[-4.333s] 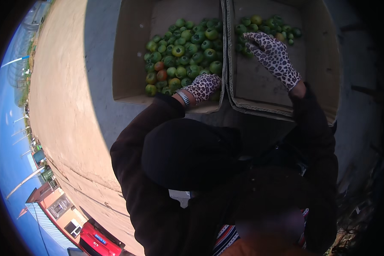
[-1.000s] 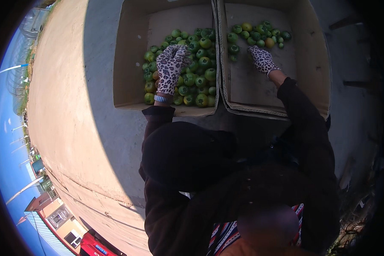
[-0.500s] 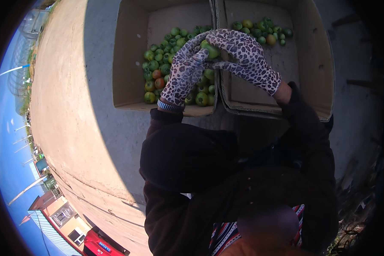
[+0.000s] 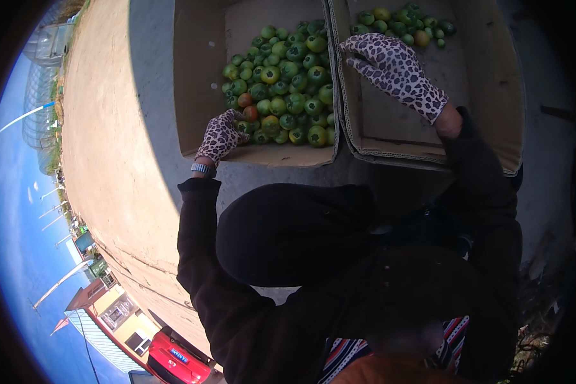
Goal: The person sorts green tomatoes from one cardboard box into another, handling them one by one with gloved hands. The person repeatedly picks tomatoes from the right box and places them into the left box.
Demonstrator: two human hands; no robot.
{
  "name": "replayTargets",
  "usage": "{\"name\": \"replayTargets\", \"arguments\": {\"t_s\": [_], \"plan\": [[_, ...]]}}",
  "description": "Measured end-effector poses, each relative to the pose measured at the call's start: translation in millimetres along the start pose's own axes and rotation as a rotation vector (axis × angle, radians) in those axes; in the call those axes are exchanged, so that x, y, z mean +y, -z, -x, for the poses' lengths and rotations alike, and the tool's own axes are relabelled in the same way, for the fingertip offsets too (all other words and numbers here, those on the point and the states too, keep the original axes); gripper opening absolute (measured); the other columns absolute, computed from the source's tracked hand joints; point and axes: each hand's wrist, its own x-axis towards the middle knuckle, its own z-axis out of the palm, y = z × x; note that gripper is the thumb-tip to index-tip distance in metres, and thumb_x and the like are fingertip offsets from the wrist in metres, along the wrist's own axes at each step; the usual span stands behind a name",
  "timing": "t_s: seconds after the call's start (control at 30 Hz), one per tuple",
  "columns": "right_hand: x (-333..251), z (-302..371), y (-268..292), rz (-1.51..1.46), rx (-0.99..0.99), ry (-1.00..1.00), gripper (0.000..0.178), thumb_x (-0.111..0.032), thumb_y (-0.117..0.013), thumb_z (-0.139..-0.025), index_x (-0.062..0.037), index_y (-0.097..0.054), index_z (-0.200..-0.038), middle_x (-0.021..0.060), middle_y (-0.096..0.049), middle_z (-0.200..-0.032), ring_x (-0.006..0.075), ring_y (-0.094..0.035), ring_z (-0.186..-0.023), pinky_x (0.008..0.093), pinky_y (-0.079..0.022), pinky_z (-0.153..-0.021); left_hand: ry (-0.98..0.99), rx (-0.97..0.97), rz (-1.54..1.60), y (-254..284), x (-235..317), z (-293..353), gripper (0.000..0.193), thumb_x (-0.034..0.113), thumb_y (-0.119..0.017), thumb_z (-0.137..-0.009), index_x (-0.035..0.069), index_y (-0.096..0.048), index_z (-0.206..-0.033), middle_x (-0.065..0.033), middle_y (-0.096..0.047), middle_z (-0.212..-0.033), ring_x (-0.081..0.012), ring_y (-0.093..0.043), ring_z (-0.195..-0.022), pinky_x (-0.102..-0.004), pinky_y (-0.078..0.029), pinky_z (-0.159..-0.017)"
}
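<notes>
Far left, background: blue sky, poles, low buildings and a red car (image 4: 178, 360) at the lower edge, all bent by the lens. A sandy ground strip (image 4: 109, 160) runs beside them.

Left cardboard box (image 4: 198, 77): open-topped, holding a dense heap of green tomatoes (image 4: 285, 89) against its right wall, with 1 reddish tomato (image 4: 250, 113) near the lower left of the heap.

Left hand (image 4: 221, 136): in a leopard-print glove, a wristband showing at the cuff, reaching over the near wall of the left cardboard box. Fingers curled down onto the lower left edge of the heap, touching the tomatoes just beside the reddish tomato. Whether they enclose a fruit cannot be told.

Right cardboard box (image 4: 493, 83): set touching the left one, mostly bare floor, with a small cluster of green tomatoes (image 4: 403, 22) at its far end, 1 of them yellowish.

Right hand (image 4: 393, 70): same glove pattern, held over the right cardboard box near the shared wall, fingers loosely bent and pointing toward the small cluster. Nothing visible in its grasp.

Foreground: the person's dark sleeves and hood fill the lower middle.
</notes>
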Motion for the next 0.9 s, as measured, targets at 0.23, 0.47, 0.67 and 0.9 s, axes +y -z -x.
{"name": "replayTargets", "arguments": {"t_s": [0.23, 0.47, 0.67, 0.9], "plan": [[11, 3, -7, -0.040, -0.056, -0.045, 0.025, -0.025, -0.057, -0.087, -0.0130, -0.063, -0.108, 0.0052, -0.063, -0.106, 0.0229, -0.059, -0.100, 0.0353, -0.047, -0.088, -0.021, -0.122, -0.356, -33, -25, -40, 0.061, 0.027, -0.079, -0.065, 0.001, -0.055, -0.114, -0.0194, -0.061, -0.107, -0.0337, -0.057, -0.102, -0.0394, -0.047, -0.089], [16, 6, -13, -0.051, -0.094, -0.100, 0.025, -0.020, -0.060, -0.086, -0.0093, -0.063, -0.108, 0.0087, -0.064, -0.101, 0.0250, -0.061, -0.096, 0.0361, -0.049, -0.084, -0.004, -0.122, -0.501, -52, -47, -53, 0.042, 0.026, -0.071, -0.072, 0.002, -0.061, -0.105, -0.0187, -0.063, -0.102, -0.0344, -0.060, -0.097, -0.0419, -0.049, -0.084], [28, -3, 0, -0.007, -0.102, -0.224, 0.028, -0.025, -0.058, -0.087, -0.0095, -0.063, -0.110, 0.0095, -0.063, -0.104, 0.0256, -0.060, -0.098, 0.0366, -0.047, -0.086, -0.024, -0.142, -0.542, -44, -49, -44, 0.028, 0.022, -0.067, -0.074, 0.006, -0.066, -0.096, -0.0167, -0.064, -0.097, -0.0334, -0.061, -0.095, -0.0428, -0.049, -0.082], [98, 5, 20, 0.145, 0.039, -0.574, 0.034, -0.025, -0.056, -0.087, -0.0073, -0.060, -0.116, 0.0123, -0.060, -0.117, 0.0284, -0.056, -0.107, 0.0379, -0.043, -0.094, 0.027, 0.405, -0.208, -4, 18, -37, 0.029, 0.022, -0.065, -0.080, 0.005, -0.063, -0.102, -0.0161, -0.065, -0.096, -0.0303, -0.064, -0.088, -0.0398, -0.050, -0.079]]}}
